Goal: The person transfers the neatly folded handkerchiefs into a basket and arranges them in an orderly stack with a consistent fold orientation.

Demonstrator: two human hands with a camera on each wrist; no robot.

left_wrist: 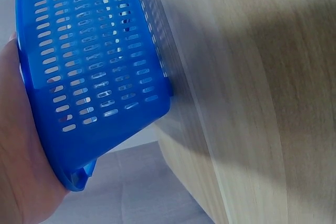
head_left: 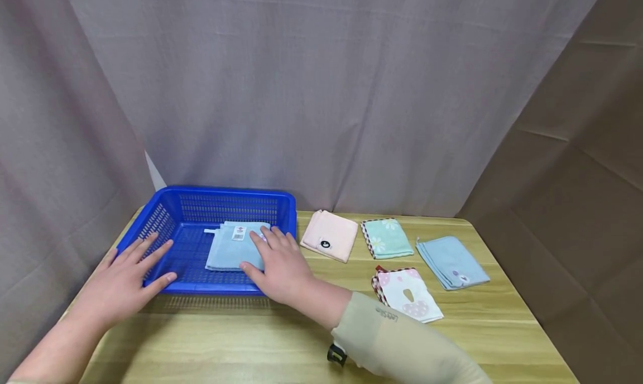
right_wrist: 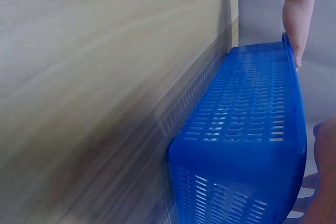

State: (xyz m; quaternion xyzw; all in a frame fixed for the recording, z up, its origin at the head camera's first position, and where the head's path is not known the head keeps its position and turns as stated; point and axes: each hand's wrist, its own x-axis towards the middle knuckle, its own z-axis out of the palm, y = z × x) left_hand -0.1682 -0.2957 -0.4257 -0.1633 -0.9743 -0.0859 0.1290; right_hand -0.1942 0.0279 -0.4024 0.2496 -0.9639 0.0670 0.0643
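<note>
A blue plastic basket stands on the left part of the wooden table. In it lies a folded light blue towel with a white label and a hanging loop. My right hand reaches over the basket's front right corner, fingers extended over the towel's right side, which it partly hides. At the front left corner, my left hand is spread over the rim with its fingers apart. From the left wrist view, that hand lies along the basket's rim, beside its slotted wall.
Right of the basket lie a folded pink towel, a mint towel with daisies, a white patterned towel and another light blue towel. Grey curtain hangs behind the table; a brown panel borders the right.
</note>
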